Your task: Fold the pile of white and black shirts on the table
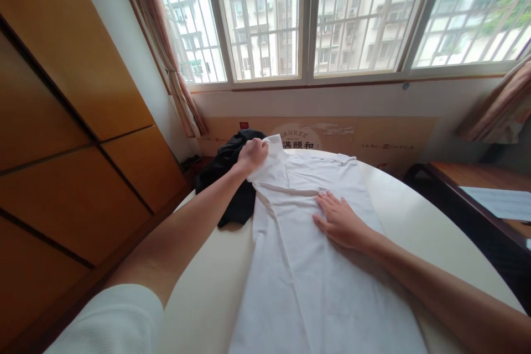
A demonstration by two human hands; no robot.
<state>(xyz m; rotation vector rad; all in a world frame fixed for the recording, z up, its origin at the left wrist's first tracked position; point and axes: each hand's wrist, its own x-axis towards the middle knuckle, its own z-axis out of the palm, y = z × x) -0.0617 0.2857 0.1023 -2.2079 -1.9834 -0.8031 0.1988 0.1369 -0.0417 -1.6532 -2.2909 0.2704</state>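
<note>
A white garment [290, 249] lies lengthwise over a round white table, with folds and creases along its middle. At its far left part, my left hand [253, 155] is closed on the cloth, lifting a piece of it beside a black cloth. My right hand [341, 222] rests palm down on the garment's right half, fingers spread and pointing to the far left. The near end of the garment runs out of view at the bottom.
The table [440, 238] has a curved edge. A black cloth [238, 204] lies at its far left. Wooden cabinets [50, 188] stand at left. At right is a brown desk [477, 174] with paper [498, 202]. Cardboard [394, 135] leans below barred windows.
</note>
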